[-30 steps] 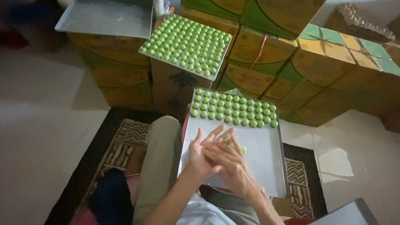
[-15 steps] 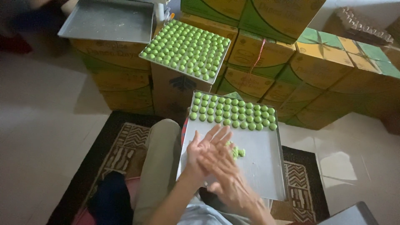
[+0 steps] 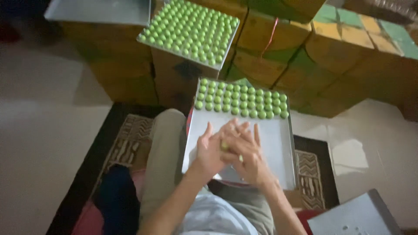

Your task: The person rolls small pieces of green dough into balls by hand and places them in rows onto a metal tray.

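Matt metal tray (image 3: 270, 143), smooth green balls (image 3: 241, 100)

A small green ball (image 3: 224, 146) sat pressed between the palms of the left hand (image 3: 212, 148) and the right hand (image 3: 248, 152), mostly hidden. Beneath them a flat metal tray (image 3: 274, 143) rested on the lap, its far end filled with neat rows of round green balls (image 3: 241, 99).

Your left hand (image 3: 211, 150) and right hand (image 3: 248, 152) hid most of the green dough piece (image 3: 224, 146); the corner tray (image 3: 355, 215) was cut off.
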